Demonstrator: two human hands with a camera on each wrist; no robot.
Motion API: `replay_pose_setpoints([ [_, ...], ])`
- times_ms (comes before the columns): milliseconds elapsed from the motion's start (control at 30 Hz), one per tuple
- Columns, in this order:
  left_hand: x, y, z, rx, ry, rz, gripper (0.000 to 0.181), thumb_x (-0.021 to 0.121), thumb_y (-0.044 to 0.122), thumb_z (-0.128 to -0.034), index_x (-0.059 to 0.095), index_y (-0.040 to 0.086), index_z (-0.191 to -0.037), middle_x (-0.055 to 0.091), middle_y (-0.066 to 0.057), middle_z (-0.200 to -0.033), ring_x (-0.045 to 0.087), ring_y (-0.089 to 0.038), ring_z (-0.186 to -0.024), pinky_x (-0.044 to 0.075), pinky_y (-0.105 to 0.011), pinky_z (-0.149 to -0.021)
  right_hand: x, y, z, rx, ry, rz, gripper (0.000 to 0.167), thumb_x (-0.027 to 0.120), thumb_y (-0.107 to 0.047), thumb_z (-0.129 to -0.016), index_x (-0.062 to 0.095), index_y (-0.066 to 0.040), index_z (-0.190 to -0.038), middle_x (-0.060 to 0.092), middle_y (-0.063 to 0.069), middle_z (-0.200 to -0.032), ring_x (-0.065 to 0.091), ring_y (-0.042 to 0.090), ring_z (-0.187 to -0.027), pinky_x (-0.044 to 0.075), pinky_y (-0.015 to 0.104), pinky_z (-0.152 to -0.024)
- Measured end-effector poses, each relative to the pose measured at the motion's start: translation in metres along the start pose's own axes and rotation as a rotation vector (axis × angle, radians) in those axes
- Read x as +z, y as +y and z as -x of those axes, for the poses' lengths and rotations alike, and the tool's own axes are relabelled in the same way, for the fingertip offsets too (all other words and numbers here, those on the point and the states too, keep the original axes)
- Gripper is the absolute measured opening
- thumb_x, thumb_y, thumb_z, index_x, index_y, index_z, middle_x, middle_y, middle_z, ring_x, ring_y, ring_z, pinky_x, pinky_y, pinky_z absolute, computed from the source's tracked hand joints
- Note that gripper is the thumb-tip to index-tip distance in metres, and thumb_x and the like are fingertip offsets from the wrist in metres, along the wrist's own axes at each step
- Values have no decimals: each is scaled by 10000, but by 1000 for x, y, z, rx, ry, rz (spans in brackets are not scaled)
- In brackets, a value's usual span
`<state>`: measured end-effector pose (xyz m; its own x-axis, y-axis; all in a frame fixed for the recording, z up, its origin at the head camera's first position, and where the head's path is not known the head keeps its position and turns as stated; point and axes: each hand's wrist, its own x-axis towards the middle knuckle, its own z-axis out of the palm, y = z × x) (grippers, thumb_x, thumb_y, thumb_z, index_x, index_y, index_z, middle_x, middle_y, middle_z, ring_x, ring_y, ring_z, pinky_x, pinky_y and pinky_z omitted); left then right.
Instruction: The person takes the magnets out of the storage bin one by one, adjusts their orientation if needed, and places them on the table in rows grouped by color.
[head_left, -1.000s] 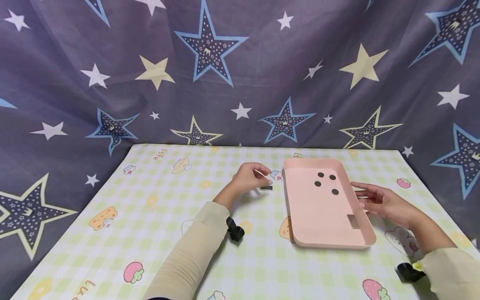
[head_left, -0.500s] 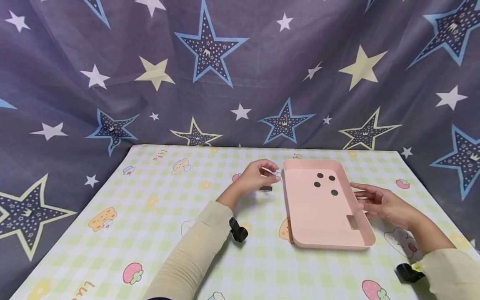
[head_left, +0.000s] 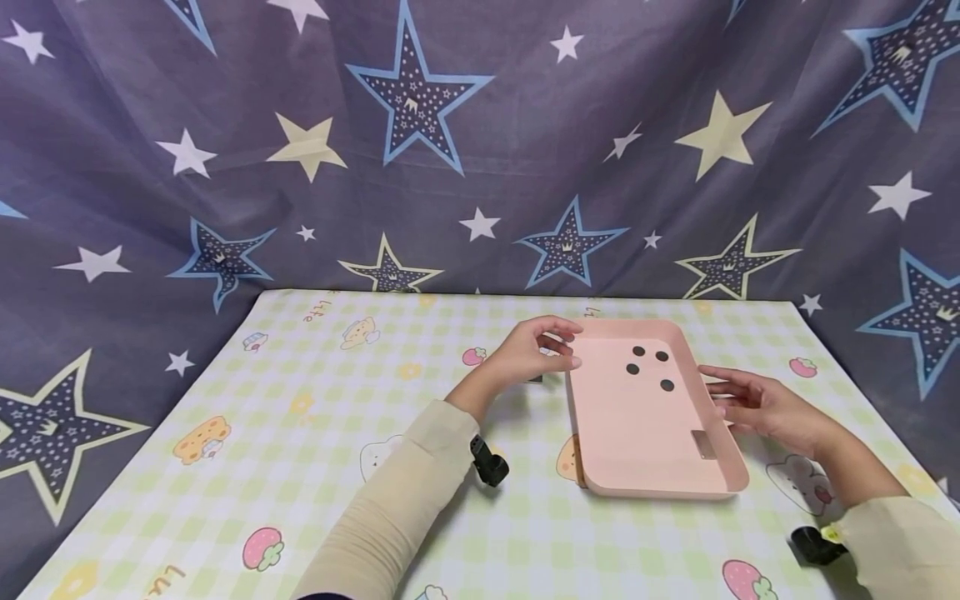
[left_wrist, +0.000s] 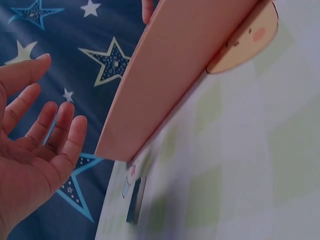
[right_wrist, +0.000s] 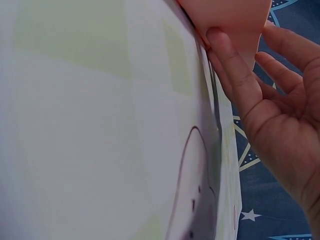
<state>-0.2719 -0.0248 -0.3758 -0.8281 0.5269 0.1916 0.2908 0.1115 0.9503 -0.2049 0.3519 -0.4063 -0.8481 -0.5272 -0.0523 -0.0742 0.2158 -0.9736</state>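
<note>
A pink rectangular tray rests on the table. Several black round discs lie inside toward its far end, and a shiny brownish rectangular plate lies near its right wall. At the tray's far left side is my left hand, fingers spread and loosely bent. The left wrist view shows this hand holding nothing, apart from the tray's outer wall. My right hand rests against the right wall; in the right wrist view its thumb touches the pink side and its fingers extend.
A small dark bar with a silvery edge lies on the table left of the tray, mostly hidden by my left hand in the head view. The table wears a green checked cloth with printed cartoons. A star-patterned curtain hangs behind.
My left hand has moved right, from above the small dark bar to the tray's left rim, now largely covering the bar. The right hand and tray stay in place.
</note>
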Motion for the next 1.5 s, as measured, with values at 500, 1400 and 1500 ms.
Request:
replay_pose_setpoints([
  [500, 15, 14, -10, 7, -60, 22, 446, 767, 85, -837, 623, 46, -1258, 634, -75, -1138, 640, -174, -953, 526, -263, -850, 0, 0, 0, -4, -4, 2, 601, 520, 10, -989, 282, -68, -1536, 582, -118, -1280, 604, 60, -1115, 558, 328, -828],
  [1400, 44, 23, -36, 8, -114, 80, 418, 758, -10, -814, 647, 1, -1217, 660, -55, -1082, 666, -125, -913, 540, -254, -825, -2, 1, 0, 35, -12, -22, 617, 532, -18, -992, 254, -61, -1542, 568, -110, -1293, 603, 73, -1128, 553, 347, -846],
  [1500, 48, 23, -40, 4, -121, 86, 406, 763, 15, -818, 659, 18, -1210, 667, -3, -1043, 666, -110, -899, 536, -249, -826, -2, 1, 0, 32, -22, -26, 616, 523, -13, -995, 245, -56, -1543, 563, -111, -1297, 600, 72, -1131, 551, 345, -850],
])
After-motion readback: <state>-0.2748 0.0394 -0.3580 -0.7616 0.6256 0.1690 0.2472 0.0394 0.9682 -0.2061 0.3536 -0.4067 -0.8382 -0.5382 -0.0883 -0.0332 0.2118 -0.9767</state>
